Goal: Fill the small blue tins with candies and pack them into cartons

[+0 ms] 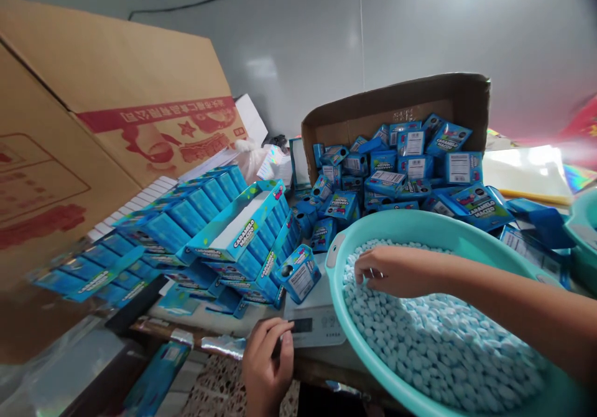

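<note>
So, head view: the right hand (389, 271) is in the tub (347, 330), fingers curled at the candies (410, 348); can't tell if they've got any. The left hand (269, 355) has loosely bent, empty fingers by the scale's (324, 337) display (302, 325). A small blue box (301, 274) sits on the scale beside the tub, probably for a short reach.

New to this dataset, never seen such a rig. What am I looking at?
There is no machine: this is barehanded work. The single picture comes from a camera worn on the worker's head, looking forward and down. The right hand is in a tub of pale blue candies; whether it grips any is hidden. The left hand is at the scale, holding nothing visible. A blue box stands on the scale, with stacked trays to the left and loose boxes behind.
</note>
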A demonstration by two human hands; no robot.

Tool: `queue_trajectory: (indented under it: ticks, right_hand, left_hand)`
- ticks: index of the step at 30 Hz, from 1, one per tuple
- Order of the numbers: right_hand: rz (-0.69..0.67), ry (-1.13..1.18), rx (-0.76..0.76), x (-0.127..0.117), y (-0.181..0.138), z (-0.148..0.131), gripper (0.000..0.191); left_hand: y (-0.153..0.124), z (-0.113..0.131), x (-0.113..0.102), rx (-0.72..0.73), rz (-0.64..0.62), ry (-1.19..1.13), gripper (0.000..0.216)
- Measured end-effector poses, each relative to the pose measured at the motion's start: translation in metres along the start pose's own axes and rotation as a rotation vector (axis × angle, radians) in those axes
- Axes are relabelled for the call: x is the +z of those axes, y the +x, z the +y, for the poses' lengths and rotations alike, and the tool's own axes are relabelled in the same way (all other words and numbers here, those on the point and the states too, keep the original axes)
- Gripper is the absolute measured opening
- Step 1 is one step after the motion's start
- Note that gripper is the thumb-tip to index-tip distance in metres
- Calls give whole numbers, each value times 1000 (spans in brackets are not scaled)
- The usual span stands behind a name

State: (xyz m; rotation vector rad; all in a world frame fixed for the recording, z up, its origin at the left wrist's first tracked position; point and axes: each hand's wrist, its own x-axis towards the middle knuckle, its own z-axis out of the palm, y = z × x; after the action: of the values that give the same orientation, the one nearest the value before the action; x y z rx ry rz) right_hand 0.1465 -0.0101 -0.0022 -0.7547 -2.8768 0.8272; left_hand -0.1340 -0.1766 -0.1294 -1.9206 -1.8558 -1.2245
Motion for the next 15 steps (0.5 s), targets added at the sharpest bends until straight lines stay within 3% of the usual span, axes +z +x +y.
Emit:
queue_trajectory:
  ticks: [4,7,12,15]
  right_hand:
    - [-2,11,2,1,4,4,20]
    - [3,13,22,2,7,7,19]
    - [15,1,37,0,5,2,18]
    - [6,15,65,-2,5,-2,19]
  left_hand:
    - [4,9,6,-53,104,87,19]
    - [19,29,12,-239,164,176,34]
    - [56,57,22,-523,80,259,66]
    - [73,63,27,-507,58,259,56]
